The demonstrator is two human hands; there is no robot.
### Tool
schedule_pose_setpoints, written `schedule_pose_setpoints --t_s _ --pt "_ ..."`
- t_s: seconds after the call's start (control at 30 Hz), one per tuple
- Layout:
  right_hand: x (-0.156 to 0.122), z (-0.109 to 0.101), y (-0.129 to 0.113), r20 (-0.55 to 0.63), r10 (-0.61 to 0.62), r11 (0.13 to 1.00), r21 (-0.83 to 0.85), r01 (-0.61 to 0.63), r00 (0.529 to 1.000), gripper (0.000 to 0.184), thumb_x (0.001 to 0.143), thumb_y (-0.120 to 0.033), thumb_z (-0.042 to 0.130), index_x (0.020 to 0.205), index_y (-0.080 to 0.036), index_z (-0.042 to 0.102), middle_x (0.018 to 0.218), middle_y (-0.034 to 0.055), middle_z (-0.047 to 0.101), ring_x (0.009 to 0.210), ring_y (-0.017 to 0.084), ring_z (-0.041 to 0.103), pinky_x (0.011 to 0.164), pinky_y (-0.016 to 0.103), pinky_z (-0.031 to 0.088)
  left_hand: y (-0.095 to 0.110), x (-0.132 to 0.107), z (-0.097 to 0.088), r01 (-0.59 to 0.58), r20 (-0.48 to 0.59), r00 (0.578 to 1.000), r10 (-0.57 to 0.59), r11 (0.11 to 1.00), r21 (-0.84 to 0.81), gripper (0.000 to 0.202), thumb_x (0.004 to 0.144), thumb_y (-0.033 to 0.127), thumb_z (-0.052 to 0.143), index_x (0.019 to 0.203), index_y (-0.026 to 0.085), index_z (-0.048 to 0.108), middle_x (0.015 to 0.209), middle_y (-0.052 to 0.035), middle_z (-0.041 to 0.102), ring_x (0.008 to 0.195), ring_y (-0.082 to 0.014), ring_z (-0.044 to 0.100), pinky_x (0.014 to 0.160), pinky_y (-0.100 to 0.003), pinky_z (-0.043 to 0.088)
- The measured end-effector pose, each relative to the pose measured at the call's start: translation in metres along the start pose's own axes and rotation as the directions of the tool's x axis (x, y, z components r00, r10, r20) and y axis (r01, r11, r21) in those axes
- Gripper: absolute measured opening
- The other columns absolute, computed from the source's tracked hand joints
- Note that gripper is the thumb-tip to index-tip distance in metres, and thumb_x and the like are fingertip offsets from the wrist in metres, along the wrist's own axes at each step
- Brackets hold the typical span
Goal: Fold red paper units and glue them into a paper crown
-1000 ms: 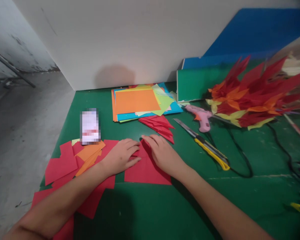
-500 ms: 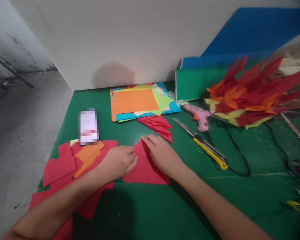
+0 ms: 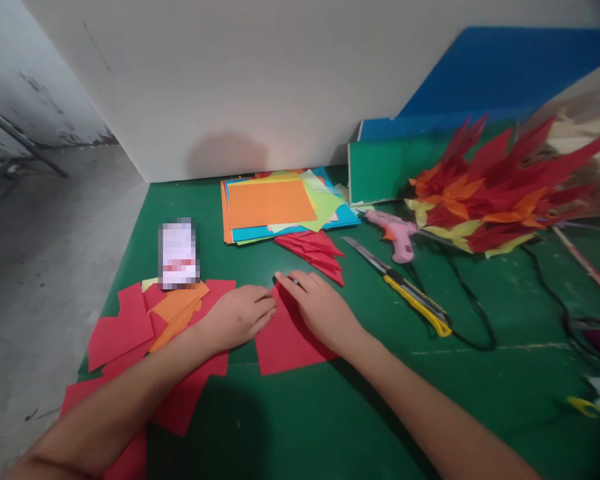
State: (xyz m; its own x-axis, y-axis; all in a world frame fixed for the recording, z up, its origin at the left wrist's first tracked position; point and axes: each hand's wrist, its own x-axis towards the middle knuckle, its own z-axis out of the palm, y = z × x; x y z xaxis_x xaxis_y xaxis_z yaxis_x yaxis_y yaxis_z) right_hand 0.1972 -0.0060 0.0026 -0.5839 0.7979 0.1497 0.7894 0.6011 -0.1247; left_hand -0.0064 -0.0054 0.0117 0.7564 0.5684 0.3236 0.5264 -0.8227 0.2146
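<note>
I have a red paper sheet (image 3: 293, 347) lying on the green desk (image 3: 320, 427), well in from the left edge and midway between my two hands. My left hand (image 3: 240, 315) has its fingers loosely bent, with the tips at the sheet's left side; I can't tell whether they pinch the paper or only rest on it. My right hand (image 3: 323, 310) lies over the sheet's right side, index finger stretched toward the sheet's far end, the other fingers bent beside it; whether it grips anything is hidden from me.

Along the desk's left edge, partly under my left forearm, red paper pieces (image 3: 120, 333) overlap, with orange pieces (image 3: 180, 307) on top. At their far side, toward the desk's far left corner, sits a pale rectangular item (image 3: 179, 257) (all pixelated, so I can't say what it is).

Near the far edge lies a stack of coloured paper (image 3: 273, 205), orange uppermost, and just on my side of it a fan of folded red pieces (image 3: 315, 255). To the right are a yellow-handled cutter (image 3: 416, 300), its blade showing, and a pink glue gun (image 3: 400, 237), beside a red, orange and yellow paper arrangement (image 3: 495, 193).
</note>
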Motion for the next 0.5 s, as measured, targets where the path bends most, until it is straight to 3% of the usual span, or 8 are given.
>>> schedule_pose_setpoints --t_s 0.13,0.23,0.33,0.5 --pt "-0.002 -0.003 -0.005 -0.029 -0.008 0.999 0.040 0.009 1.000 0.058 0.084 0.001 0.037 0.140 -0.013 0.040 0.113 0.0130 0.064 0.092 0.024 0.057 0.076 0.036 0.051 -0.004 -0.001 -0.001 -0.140 0.016 0.990 0.143 0.984 -0.107 0.027 0.094 0.014 0.039 0.099 0.012 0.065 0.089 -0.0086 0.070 0.082 -0.0180 0.062 0.074 -0.030 0.051" --pt "-0.005 -0.004 -0.003 -0.041 -0.008 0.995 0.097 0.012 0.999 0.061 0.084 0.000 0.038 0.143 -0.014 0.035 0.110 0.0129 0.066 0.096 0.025 0.059 0.077 0.036 0.052 -0.009 -0.001 -0.002 -0.218 0.030 0.973 0.228 0.956 -0.198 0.026 0.090 0.010 0.042 0.098 0.014 0.066 0.095 -0.0072 0.071 0.093 -0.0192 0.061 0.084 -0.032 0.050" --pt "-0.005 -0.002 0.000 -0.053 -0.045 0.970 0.237 0.056 0.998 0.063 0.087 -0.004 0.039 0.147 -0.020 0.028 0.110 0.0116 0.066 0.100 0.024 0.060 0.081 0.039 0.053 -0.013 0.000 -0.003 -0.217 0.071 0.968 0.242 0.943 -0.253 0.027 0.089 0.010 0.043 0.098 0.017 0.067 0.100 -0.0068 0.070 0.104 -0.0198 0.057 0.095 -0.035 0.045" --pt "-0.003 0.002 0.000 -0.050 -0.136 0.839 0.525 0.142 0.990 0.067 0.091 -0.011 0.040 0.151 -0.027 0.012 0.134 0.0121 0.055 0.116 0.023 0.057 0.090 0.043 0.051 -0.012 0.002 -0.005 -0.192 0.183 0.955 0.232 0.958 -0.214 0.028 0.092 0.016 0.045 0.107 0.023 0.067 0.114 -0.0077 0.064 0.116 -0.0220 0.050 0.105 -0.042 0.036"
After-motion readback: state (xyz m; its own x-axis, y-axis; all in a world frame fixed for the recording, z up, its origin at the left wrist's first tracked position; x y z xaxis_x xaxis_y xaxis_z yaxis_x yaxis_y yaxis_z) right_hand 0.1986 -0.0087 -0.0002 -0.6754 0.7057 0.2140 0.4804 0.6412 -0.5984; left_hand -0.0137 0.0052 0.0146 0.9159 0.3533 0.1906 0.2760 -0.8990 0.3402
